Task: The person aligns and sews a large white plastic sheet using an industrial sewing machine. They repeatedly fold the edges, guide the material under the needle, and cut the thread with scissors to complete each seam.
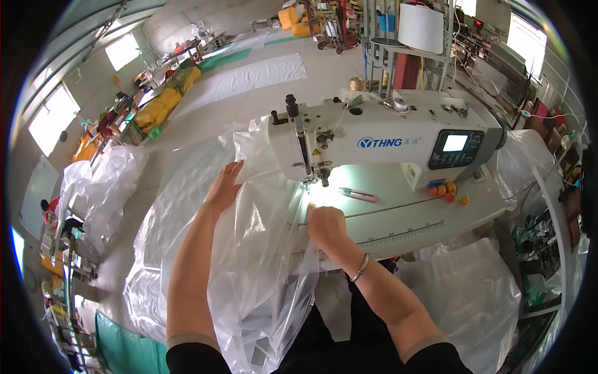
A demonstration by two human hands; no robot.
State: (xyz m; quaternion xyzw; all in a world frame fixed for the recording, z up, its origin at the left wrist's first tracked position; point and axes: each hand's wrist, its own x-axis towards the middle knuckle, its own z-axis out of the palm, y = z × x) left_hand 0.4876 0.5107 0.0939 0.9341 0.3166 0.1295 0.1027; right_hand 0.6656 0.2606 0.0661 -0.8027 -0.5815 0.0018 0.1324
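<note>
A white industrial sewing machine [374, 149] stands in front of me, its lamp lighting the needle area. A large clear plastic sheet [258, 224] lies over the left of the table, passes beside the presser foot [309, 179] and hangs toward my lap. On the sheet, left of the machine head, my left hand [224, 187] rests flat with its fingers stretched. My right hand [327, 225] is closed just in front of the needle, at the sheet's right edge. Its fingertips are mostly hidden, but it appears to pinch that edge. Pink-handled thread snips [359, 195] lie right of the needle.
Several small orange and yellow round things [450, 191] sit near the machine's right base. A ruler scale [405, 233] runs along the table front. More clear plastic [467, 293] hangs at the lower right. A white thread cone [421, 28] stands on a rack behind.
</note>
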